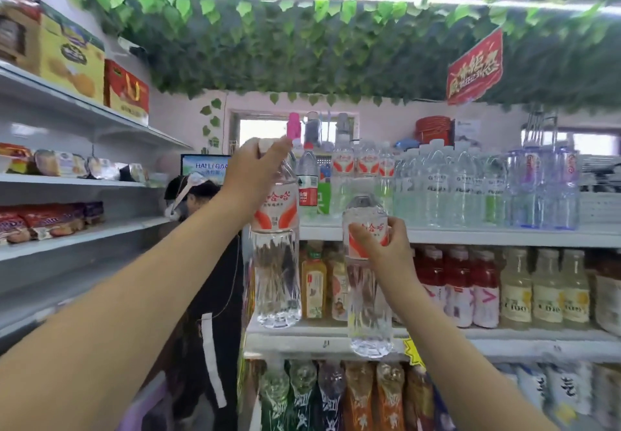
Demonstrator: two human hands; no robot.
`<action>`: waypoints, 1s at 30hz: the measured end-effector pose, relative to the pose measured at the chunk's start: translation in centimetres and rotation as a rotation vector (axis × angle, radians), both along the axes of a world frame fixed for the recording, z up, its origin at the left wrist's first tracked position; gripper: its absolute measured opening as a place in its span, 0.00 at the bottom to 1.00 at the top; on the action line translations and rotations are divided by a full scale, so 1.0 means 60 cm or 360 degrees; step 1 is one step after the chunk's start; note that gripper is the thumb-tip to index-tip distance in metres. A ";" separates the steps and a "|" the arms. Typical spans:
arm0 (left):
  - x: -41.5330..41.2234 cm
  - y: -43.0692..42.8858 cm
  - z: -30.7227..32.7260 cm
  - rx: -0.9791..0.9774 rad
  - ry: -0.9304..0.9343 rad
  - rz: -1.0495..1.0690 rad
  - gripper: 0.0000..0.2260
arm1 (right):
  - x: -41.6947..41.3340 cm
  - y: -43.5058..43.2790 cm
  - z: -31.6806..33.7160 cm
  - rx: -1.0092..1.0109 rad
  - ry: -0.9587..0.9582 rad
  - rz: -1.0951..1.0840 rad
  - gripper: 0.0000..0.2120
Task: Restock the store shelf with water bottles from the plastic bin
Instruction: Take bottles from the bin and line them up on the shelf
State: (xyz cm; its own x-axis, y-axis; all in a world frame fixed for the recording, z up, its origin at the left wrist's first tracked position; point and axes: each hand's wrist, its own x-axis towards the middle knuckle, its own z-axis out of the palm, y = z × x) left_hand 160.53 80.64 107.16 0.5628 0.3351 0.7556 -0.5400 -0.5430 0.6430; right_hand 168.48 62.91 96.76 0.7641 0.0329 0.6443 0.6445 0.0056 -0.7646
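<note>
My left hand [253, 175] grips a clear water bottle [277, 262] by its white cap and neck, holding it upright in front of the left end of the top shelf [470, 234]. My right hand [383, 242] holds a second clear water bottle [368, 296] around its red and white label, a little lower and to the right. Both bottles hang in the air before the shelf unit. Matching red-label water bottles [366, 175] stand on the top shelf behind them. The plastic bin is not in view.
Juice and red drink bottles [463, 289] fill the second shelf, dark soft drinks [336, 393] the one below. A person in black [208, 262] stands at the left of the shelf unit. Snack shelves [67, 229] line the left wall. A red sign [475, 67] hangs overhead.
</note>
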 end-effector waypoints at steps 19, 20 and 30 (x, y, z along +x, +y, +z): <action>0.206 -0.008 0.069 -0.0159 -0.0108 -0.0420 0.17 | 0.170 -0.033 0.106 -0.0040 -0.0127 -0.0247 0.26; 0.221 -0.016 0.076 -0.0158 -0.0118 -0.0444 0.17 | 0.185 -0.042 0.114 -0.0019 -0.0138 -0.0256 0.26; 0.365 -0.080 0.137 -0.0120 -0.0194 -0.0353 0.17 | 0.347 -0.094 0.218 0.0022 -0.0269 -0.0359 0.28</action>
State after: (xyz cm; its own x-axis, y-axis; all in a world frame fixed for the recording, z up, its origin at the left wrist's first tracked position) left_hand 182.42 75.85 115.37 0.5351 0.2713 0.8000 -0.7166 -0.3557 0.6000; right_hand 189.33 57.24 109.86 0.6326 -0.1358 0.7625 0.7491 -0.1428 -0.6469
